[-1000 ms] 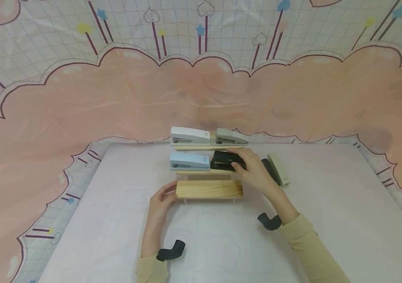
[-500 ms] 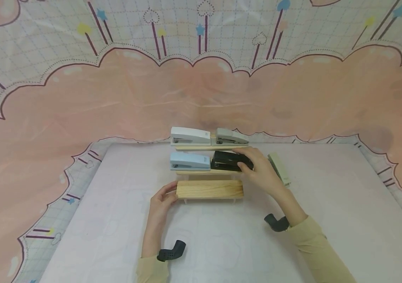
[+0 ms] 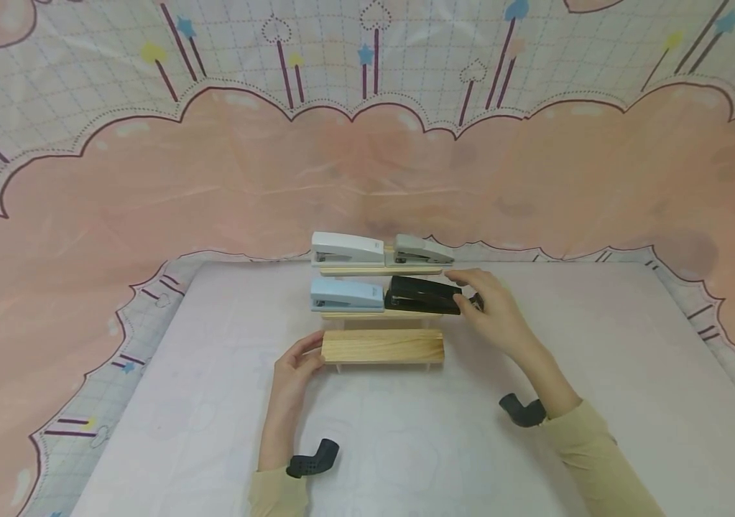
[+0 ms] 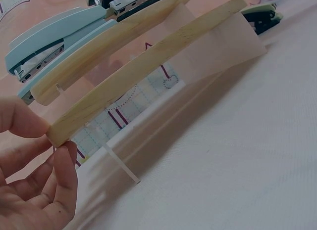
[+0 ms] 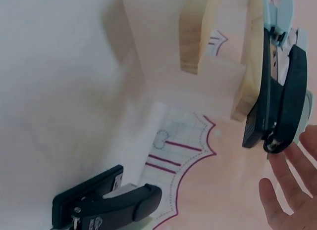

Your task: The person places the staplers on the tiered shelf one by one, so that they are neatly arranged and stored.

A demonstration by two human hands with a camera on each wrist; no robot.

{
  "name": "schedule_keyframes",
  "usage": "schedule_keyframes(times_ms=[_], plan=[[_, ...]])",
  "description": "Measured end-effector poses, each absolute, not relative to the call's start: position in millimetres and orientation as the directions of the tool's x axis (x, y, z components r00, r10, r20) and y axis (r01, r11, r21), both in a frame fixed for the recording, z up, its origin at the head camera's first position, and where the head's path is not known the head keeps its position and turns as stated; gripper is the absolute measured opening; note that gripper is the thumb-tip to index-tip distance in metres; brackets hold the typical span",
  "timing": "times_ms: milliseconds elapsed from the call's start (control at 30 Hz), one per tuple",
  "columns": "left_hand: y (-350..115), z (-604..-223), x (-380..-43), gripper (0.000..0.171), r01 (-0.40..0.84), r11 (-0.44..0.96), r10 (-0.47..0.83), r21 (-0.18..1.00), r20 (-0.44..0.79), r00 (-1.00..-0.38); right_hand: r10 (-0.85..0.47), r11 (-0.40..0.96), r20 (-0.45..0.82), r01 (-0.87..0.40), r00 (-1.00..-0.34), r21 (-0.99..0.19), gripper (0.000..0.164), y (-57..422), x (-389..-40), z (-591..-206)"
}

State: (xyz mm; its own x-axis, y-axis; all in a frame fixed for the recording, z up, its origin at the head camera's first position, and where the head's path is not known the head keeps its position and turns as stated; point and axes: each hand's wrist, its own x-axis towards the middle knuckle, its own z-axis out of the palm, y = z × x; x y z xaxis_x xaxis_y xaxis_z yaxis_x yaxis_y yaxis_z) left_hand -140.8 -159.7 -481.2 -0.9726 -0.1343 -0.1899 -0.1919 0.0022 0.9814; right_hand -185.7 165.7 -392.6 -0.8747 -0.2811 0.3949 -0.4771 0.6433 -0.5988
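My left hand (image 3: 297,365) pinches the left end of the lowest wooden board (image 3: 383,346) of a tiered display rack; in the left wrist view, thumb and fingers (image 4: 64,165) close on that board's end. On the middle tier a black stapler (image 3: 422,295) lies beside a light blue stapler (image 3: 346,295). My right hand (image 3: 496,316) is at the black stapler's right end with fingers extended and spread. In the right wrist view its fingertips are right at the stapler's rear end, not wrapped around it.
A white stapler (image 3: 348,248) and a grey stapler (image 3: 423,250) sit on the top tier. Another dark stapler (image 5: 106,203) stands on the white table (image 3: 380,445), right of the rack. Clear supports (image 4: 119,161) hold up the boards. A patterned cloth (image 3: 367,179) hangs behind.
My right hand has slid rightward along the black stapler and off its top to its right end, uncovering more of it. The left hand stays put on the lowest board.
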Motion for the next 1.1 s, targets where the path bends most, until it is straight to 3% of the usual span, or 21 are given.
schedule_keyframes(times_ms=[1100], plan=[[-157, -480, -141, 0.047, -0.199, 0.004, -0.155, 0.980, -0.196, -0.968, -0.143, 0.707, 0.376, -0.360, -0.916, -0.609, 0.038, 225, -187, -424]])
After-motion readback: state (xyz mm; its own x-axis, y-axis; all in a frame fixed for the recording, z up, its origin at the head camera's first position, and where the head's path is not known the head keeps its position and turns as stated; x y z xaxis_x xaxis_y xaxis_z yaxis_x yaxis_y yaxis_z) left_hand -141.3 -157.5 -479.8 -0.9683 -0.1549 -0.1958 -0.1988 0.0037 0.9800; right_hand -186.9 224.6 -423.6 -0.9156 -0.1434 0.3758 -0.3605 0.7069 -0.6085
